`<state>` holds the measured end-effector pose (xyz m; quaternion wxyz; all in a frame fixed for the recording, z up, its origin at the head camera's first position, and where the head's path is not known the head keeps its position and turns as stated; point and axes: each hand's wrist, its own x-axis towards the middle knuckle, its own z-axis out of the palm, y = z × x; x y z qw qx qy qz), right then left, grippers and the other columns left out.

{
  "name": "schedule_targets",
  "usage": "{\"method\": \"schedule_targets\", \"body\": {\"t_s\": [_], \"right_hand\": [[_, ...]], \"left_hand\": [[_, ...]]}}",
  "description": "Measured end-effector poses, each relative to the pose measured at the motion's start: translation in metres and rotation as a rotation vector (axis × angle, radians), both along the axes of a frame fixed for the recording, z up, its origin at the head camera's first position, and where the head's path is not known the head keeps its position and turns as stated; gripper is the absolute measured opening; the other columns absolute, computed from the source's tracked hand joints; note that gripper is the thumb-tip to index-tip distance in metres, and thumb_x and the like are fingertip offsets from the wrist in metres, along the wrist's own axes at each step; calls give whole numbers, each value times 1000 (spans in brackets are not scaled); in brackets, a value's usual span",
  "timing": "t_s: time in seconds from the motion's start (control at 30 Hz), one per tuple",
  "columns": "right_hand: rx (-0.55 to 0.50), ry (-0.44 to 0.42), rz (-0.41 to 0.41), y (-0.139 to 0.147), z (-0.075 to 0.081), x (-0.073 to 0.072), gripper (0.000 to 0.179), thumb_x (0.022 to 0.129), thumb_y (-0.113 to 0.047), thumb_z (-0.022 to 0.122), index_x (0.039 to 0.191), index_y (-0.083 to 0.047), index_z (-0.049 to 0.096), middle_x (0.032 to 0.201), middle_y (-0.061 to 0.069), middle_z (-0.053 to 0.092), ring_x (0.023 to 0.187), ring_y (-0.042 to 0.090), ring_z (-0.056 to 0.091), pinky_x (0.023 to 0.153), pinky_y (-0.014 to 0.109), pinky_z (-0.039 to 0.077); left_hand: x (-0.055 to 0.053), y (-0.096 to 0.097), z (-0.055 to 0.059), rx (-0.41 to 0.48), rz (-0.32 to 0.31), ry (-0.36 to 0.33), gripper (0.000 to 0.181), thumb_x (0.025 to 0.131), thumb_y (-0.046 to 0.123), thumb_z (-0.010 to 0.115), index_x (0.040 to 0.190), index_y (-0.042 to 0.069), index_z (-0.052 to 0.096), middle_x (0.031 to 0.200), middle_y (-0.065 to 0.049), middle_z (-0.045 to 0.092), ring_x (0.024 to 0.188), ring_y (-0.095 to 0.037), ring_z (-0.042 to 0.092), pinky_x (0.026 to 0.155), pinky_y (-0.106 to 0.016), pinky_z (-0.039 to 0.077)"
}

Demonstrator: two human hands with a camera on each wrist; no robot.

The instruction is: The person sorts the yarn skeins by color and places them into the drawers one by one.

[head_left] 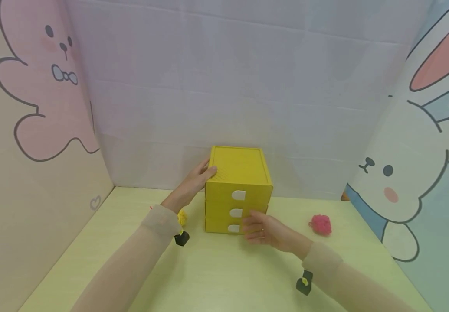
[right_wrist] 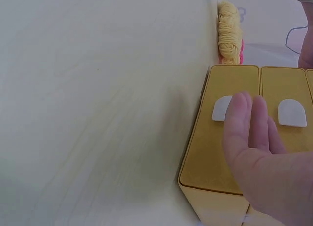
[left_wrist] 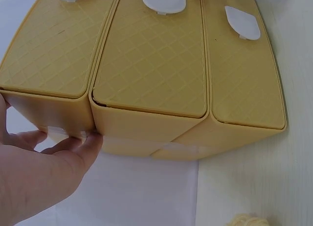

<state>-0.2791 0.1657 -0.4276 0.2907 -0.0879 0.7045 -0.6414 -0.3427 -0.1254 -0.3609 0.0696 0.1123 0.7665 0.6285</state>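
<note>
A yellow three-drawer box (head_left: 241, 167) with white rounded tabs stands against the back wall. My left hand (head_left: 191, 186) holds its upper left edge, thumb over the top and fingertips against the side. In the left wrist view the left hand (left_wrist: 46, 172) presses bent fingertips on the side panel. My right hand (head_left: 265, 229), slightly blurred, is in front of the lower drawers at their right, fingers extended. From the right wrist view, the right hand (right_wrist: 264, 162) holds nothing and partly covers the bottom drawer's white tab (right_wrist: 221, 108). All drawers look closed.
A pink yarn bundle (head_left: 321, 225) lies on the table to the right. Yellow yarn (head_left: 182, 218) sits left of the box, partly behind my left wrist; pink shows behind it in the right wrist view. Printed walls enclose the left, back and right.
</note>
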Motion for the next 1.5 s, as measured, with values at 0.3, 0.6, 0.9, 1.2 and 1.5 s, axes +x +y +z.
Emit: {"method": "schedule_targets", "body": {"t_s": [0.3, 0.6, 0.9, 1.2, 1.5], "right_hand": [[-77, -45, 65, -16, -6, -4, 73, 114, -50, 40, 158, 8, 39, 156, 29, 50, 139, 52, 52, 114, 50, 49], [-122, -105, 34, -31, -9, -8, 78, 112, -54, 42, 156, 10, 41, 154, 31, 51, 141, 50, 51, 114, 51, 49], [-180, -181, -19, -43, -12, -9, 76, 112, -53, 42, 156, 9, 41, 156, 27, 51, 144, 48, 49, 119, 51, 44], [-205, -154, -73, -48, -20, -9, 75, 111, -53, 44, 153, 9, 46, 150, 22, 58, 134, 40, 60, 112, 44, 52], [-225, -124, -84, -48, -24, -5, 75, 111, -54, 44, 151, 9, 48, 143, 20, 64, 131, 38, 63, 106, 39, 56]], "left_hand": [[1, -1, 0, 13, -8, 4, 76, 111, 50, 51, 173, 30, 11, 177, -12, 16, 161, -37, 24, 126, -62, 28], [1, 0, 0, 24, -11, 12, 77, 112, 49, 51, 173, 28, 10, 177, -12, 17, 160, -36, 25, 126, -60, 29], [2, 2, 1, 18, -12, 10, 77, 111, 49, 52, 173, 29, 11, 177, -12, 15, 161, -37, 23, 126, -60, 29], [0, 1, 0, 16, -12, 16, 76, 112, 48, 51, 173, 28, 10, 176, -13, 20, 159, -36, 28, 125, -60, 30], [1, 3, 0, 30, -15, 16, 73, 112, 47, 51, 172, 31, 14, 175, -12, 24, 156, -37, 35, 124, -60, 32]]}}
